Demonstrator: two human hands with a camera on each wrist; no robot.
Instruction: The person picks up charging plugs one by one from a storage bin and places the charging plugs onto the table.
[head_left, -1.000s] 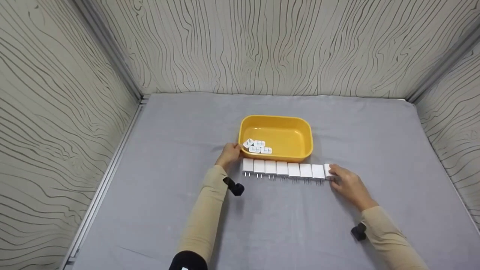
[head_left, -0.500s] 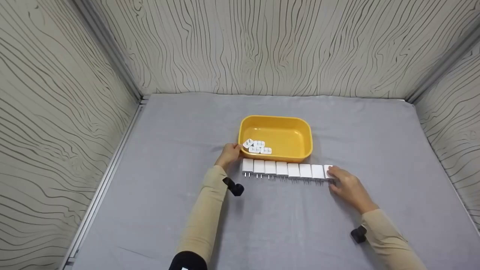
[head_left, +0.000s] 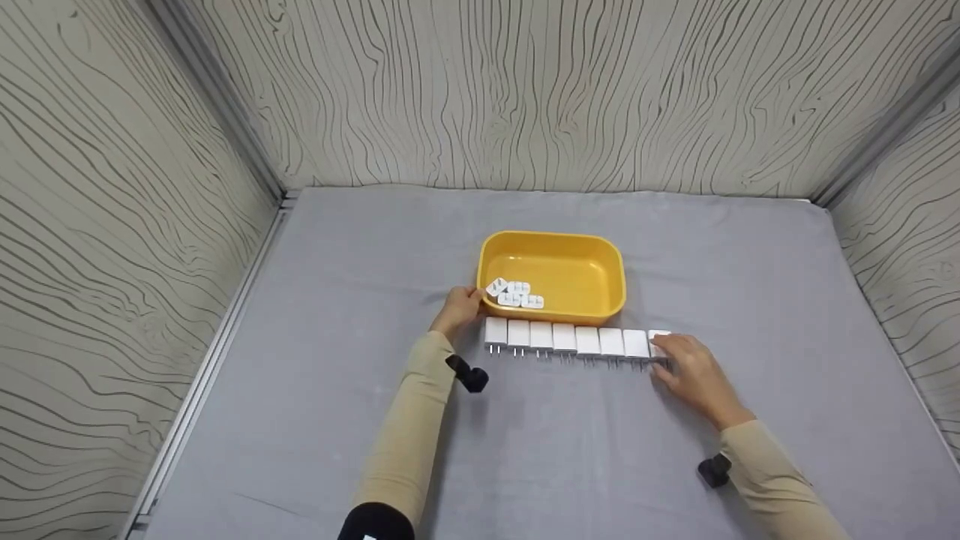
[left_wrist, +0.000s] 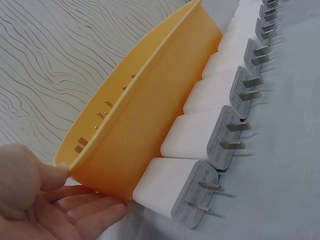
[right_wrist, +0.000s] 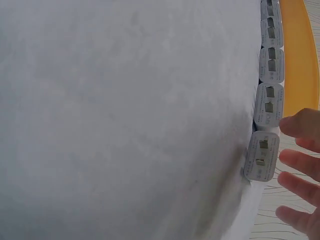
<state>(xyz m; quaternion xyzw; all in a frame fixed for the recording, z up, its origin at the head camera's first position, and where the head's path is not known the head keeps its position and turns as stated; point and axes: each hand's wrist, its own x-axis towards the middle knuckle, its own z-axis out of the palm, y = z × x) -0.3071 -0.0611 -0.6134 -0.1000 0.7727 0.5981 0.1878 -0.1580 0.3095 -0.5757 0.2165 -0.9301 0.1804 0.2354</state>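
Prob. a lab-type booth, exact kind unclear; wood-grain-patt. panels [head_left: 502, 90] on 3 sides, metal corner posts [head_left: 215, 97], gry. cloth-covered work surf. [head_left: 337, 262]; blk. wrist-worn cams [head_left: 466, 373] also suggest a lab.

Wavy-lined pale walls [head_left: 510, 90] border grey cloth [head_left: 360, 247].

- I hold an upright yellow bin [head_left: 570, 281] by one corner.
- Four white chargers [head_left: 508, 298] inside, prongs up.
- Eight matching chargers [head_left: 564, 337] rowed alongside, prongs toward me.
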